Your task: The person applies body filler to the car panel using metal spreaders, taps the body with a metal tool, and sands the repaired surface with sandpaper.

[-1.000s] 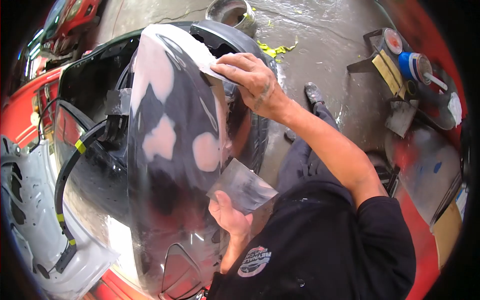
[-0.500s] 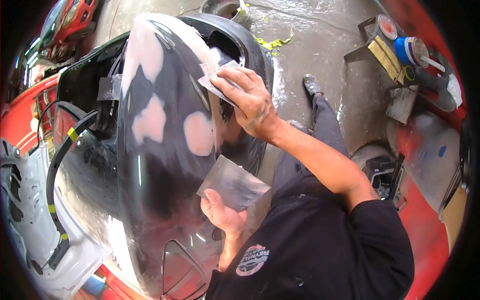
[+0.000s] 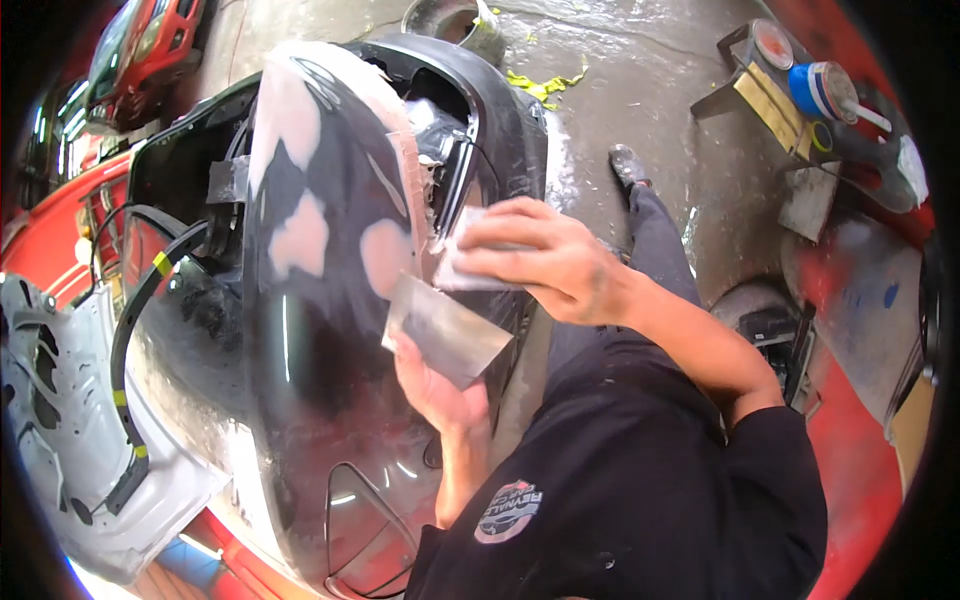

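My left hand (image 3: 440, 395) holds a flat metal plate (image 3: 447, 333), thumb on its face and the other fingers beneath. A smear shows across the plate's surface. Just beyond it, my right hand (image 3: 560, 260) is closed on a thin pale filler spreader (image 3: 470, 262), slightly blurred, near the plate's upper edge; whether they touch I cannot tell. Under both hands lies a dark car body panel (image 3: 340, 350) with pinkish filler patches (image 3: 299, 242) sanded into its paint. A rough pale strip of filler (image 3: 405, 165) runs along the panel's right edge, by the wheel opening.
A light-coloured car part (image 3: 110, 440) and a black strip with yellow tape (image 3: 122, 350) lie at left. A blue can (image 3: 822, 92) stands on a bench at right. A bucket (image 3: 455, 25) and yellow scraps (image 3: 545, 86) are on the floor.
My right hand has come down and right from the panel's edge, bringing the spreader close to the plate. My left hand has raised the plate slightly up and left.
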Available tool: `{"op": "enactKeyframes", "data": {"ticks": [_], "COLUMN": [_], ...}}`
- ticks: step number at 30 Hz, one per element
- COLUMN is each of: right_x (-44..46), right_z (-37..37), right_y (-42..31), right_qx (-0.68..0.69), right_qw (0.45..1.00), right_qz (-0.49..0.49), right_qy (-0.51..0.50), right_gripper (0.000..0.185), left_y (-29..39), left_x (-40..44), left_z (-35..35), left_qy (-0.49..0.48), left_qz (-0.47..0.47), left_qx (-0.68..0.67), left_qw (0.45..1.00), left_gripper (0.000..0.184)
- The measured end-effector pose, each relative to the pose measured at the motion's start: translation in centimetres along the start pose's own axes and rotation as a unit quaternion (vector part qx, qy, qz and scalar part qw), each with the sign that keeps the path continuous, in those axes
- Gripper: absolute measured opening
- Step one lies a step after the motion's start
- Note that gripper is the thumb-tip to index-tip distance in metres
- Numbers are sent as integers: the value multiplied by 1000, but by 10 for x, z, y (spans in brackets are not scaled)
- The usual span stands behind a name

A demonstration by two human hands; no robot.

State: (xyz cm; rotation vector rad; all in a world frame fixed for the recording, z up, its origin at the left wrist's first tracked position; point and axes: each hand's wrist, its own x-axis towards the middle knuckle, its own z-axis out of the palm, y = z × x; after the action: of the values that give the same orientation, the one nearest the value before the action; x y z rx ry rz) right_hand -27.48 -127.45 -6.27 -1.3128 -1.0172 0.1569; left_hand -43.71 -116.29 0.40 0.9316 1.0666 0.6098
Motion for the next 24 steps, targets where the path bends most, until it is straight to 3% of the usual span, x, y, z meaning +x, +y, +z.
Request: {"op": "enactKeyframes", "data": {"ticks": [4, 5, 6, 8, 13, 16, 18, 19, 20, 22, 24], "right_x": [5, 6, 6, -3, 0, -6, -9, 4, 14, 39, 57], "right_z": [-32, -34, -38, -38, -45, -52, -55, -64, -59, -77, -67], "right_y": [-42, -48, -50, -33, 8, 52, 79, 91, 108, 121, 132], "right_qx": [78, 42, 6, -70, -87, -90, 21, 97, 179, 356, 432], "right_qw": [991, 991, 990, 988, 993, 990, 986, 969, 956, 824, 794], "right_qz": [-85, -92, -98, -95, -45, 6, 141, 222, 224, 432, 400], "right_qy": [-70, -88, -105, -100, -67, -105, -82, -49, 63, 87, 149], "right_gripper": [35, 37, 39, 46, 49, 51, 68, 67, 57, 49, 49], "left_y": [-4, -10, -11, -8, -7, -4, 15, 23, 24, 24, 25], "left_x": [6, 20, 20, 21, 27, 36, 32, 37, 44, 58, 59], "left_z": [18, 8, 19, 45, 62, 68, 91, 98, 100, 103, 117], "left_qy": [-105, -232, -193, -95, -24, 22, -18, -87, -55, 9, 27], "left_qz": [-164, -273, -276, -225, -133, -62, -7, 23, 33, 49, 49], "left_qx": [-41, -195, -162, -93, -35, -17, -42, -21, -14, 6, 12], "left_qw": [980, 913, 927, 965, 990, 998, 999, 996, 998, 999, 998], "left_gripper": [61, 60, 58, 54, 48, 45, 44, 44, 43, 43, 43]}}
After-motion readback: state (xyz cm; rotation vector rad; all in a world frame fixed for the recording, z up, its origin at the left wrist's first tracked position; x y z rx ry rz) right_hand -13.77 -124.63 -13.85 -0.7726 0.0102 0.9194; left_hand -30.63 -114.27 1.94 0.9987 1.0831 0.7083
